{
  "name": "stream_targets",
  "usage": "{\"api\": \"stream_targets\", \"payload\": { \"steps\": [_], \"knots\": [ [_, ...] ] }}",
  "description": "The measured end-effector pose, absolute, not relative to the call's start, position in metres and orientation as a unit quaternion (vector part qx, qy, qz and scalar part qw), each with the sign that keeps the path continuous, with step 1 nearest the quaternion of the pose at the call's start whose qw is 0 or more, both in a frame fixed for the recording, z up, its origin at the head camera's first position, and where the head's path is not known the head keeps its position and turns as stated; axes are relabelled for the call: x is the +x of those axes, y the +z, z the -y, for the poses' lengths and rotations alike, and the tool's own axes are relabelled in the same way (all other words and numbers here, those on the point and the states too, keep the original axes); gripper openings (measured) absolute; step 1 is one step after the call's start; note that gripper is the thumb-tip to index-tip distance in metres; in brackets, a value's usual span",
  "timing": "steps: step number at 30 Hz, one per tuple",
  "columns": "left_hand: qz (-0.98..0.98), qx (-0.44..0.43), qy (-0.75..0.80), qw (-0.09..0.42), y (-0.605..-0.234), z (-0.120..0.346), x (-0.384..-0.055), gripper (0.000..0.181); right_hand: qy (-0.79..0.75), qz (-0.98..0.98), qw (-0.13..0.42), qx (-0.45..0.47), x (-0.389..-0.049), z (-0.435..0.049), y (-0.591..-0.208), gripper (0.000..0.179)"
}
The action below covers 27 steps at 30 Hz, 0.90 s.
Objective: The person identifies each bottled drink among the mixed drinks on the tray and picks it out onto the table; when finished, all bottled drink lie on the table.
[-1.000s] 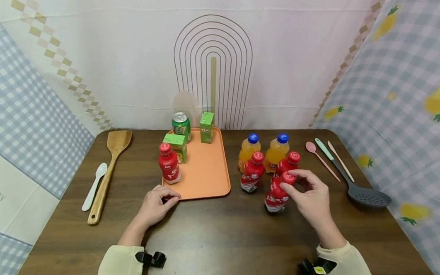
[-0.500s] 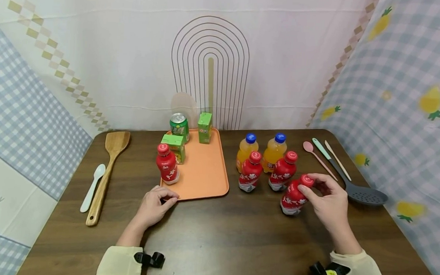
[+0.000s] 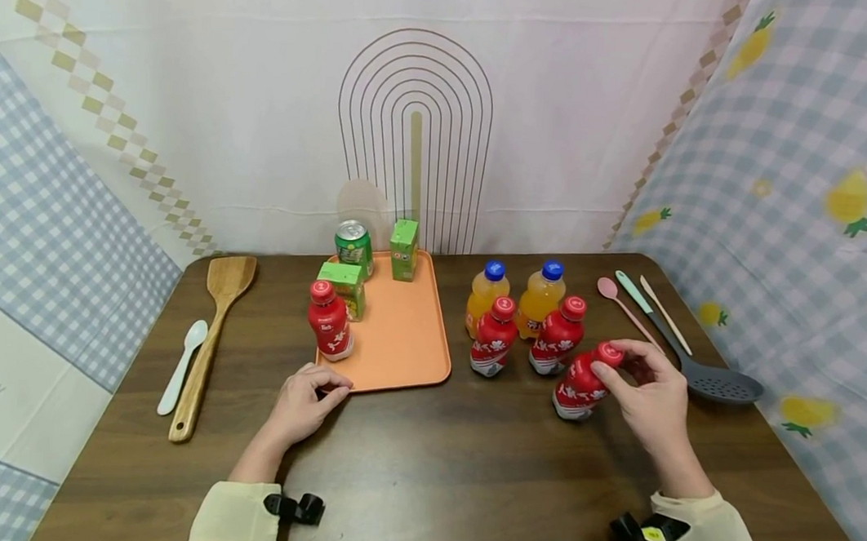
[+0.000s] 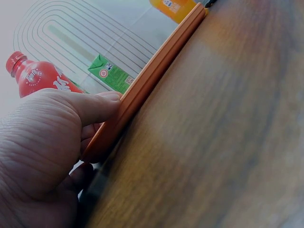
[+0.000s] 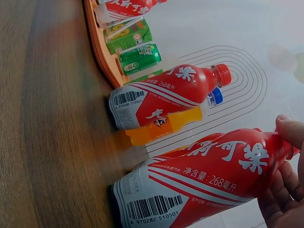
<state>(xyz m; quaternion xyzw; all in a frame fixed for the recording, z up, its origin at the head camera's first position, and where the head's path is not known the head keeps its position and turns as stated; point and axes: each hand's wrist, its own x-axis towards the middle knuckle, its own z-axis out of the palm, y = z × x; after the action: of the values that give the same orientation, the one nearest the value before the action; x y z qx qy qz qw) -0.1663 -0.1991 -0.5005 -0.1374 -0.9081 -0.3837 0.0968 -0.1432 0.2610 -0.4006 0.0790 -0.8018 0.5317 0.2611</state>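
Observation:
My right hand (image 3: 651,392) pinches a red cola bottle (image 3: 579,384) at its cap and neck, the bottle leaning slightly toward the hand. In the right wrist view its white lettering and barcode face the camera. Two more red bottles stand to its left, a nearer one (image 3: 557,336) and a farther one (image 3: 494,337). My left hand (image 3: 305,403) grips the front left corner of an orange tray (image 3: 407,359); in the left wrist view the thumb (image 4: 97,107) lies over the rim. On the tray stand a red bottle (image 3: 331,322), two green drink cartons and a green can (image 3: 354,246).
Two orange soda bottles with blue caps (image 3: 542,301) stand behind the red ones. At the right lie a pink spoon (image 3: 626,309), a thin pale utensil (image 3: 665,314) and a dark slotted turner (image 3: 722,384). A wooden spatula (image 3: 212,341) and white spoon (image 3: 184,368) lie at the left.
My right hand has shifted right with the red bottle, away from the other red bottles, and then held nearly still. The left hand stays at the tray corner.

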Motion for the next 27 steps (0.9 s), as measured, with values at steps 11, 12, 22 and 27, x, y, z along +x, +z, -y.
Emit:
{"api": "stream_targets", "payload": {
  "steps": [11,12,22,27],
  "knots": [
    [0.908,-0.136,-0.384,0.096,-0.5012,0.1996,-0.167,0.004,0.548,0.789,0.262,0.095,-0.1462,-0.2619,-0.4051,0.036],
    [0.908,-0.136,-0.384,0.097,-0.5014,0.1996,-0.167,0.004,0.547,0.789,0.262,0.096,-0.1463,-0.2621,-0.4055,0.036],
    [0.911,-0.132,-0.379,0.092,-0.5016,0.1987,-0.1665,0.006,0.546,0.792,0.259,0.091,-0.1473,-0.2627,-0.4058,0.037],
    [0.909,-0.135,-0.383,0.099,-0.5017,0.1987,-0.1665,0.005,0.545,0.793,0.257,0.088,-0.1488,-0.2631,-0.4064,0.037]
  ]
}}
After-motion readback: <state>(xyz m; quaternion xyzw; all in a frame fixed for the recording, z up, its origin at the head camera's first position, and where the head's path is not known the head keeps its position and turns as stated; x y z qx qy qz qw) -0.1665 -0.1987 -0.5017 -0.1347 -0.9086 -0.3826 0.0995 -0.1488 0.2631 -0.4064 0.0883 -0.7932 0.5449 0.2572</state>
